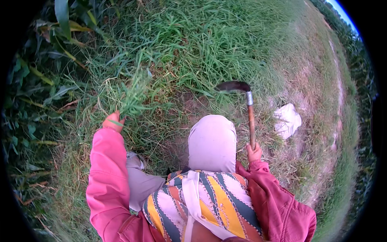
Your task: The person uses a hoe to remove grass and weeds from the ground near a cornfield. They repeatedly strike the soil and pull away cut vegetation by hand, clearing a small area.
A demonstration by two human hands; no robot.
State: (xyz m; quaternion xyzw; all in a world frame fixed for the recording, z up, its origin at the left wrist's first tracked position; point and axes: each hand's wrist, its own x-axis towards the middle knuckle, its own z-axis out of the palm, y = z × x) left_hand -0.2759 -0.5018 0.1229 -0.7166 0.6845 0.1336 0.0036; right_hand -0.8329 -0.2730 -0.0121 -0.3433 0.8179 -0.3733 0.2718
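A bunch of cut green grass (134,98) stands up out of my left hand (114,121), which is closed around its lower ends at the left. On the right, my right hand (254,152) grips the lower end of the wooden handle of a sickle (251,121). The sickle is upright, with a metal collar and a dark curved blade (233,86) that points left, slightly blurred, over the edge of the grass. Uncut-looking green grass (208,45) grows thickly beyond both hands. My bent knee in pale trousers lies between them.
Tall leafy crop plants (33,90) line the left side. A crumpled white sheet or bag (287,121) lies on dry grass to the right of the sickle. Bare soil (189,106) shows in front of my knee. A pale track (337,90) runs along the far right.
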